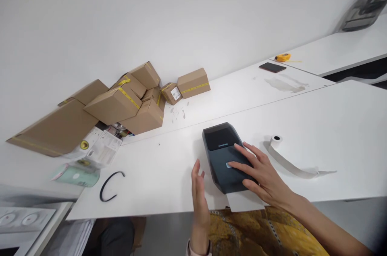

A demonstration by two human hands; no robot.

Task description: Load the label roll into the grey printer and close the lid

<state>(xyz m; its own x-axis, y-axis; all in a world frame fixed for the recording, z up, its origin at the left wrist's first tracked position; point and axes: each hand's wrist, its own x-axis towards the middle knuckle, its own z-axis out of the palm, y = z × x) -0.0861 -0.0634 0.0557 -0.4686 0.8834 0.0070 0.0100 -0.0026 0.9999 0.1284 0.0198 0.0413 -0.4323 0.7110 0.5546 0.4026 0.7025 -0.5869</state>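
Note:
A dark blue-grey label printer [217, 167] lies on the white table, with a white paper strip [245, 201] sticking out at its near end over the table's edge. My right hand [260, 171] rests over its right side, fingers spread. One fingertip touches the small light-blue button [228, 165] on top. To the left of the printer, my left hand [200, 199] is raised with its fingers stretched upward, apart from the printer and holding nothing. Right of the printer stands a small white paper roll [276, 140], its tail [294, 166] unrolled along the table.
Several cardboard boxes [113, 105] are stacked at the back left against the wall. Near them lie a mint-green package [75, 175] and a black headband-like curve [103, 187]. A black phone [272, 67] and a yellow tape measure [283, 57] lie at the back right.

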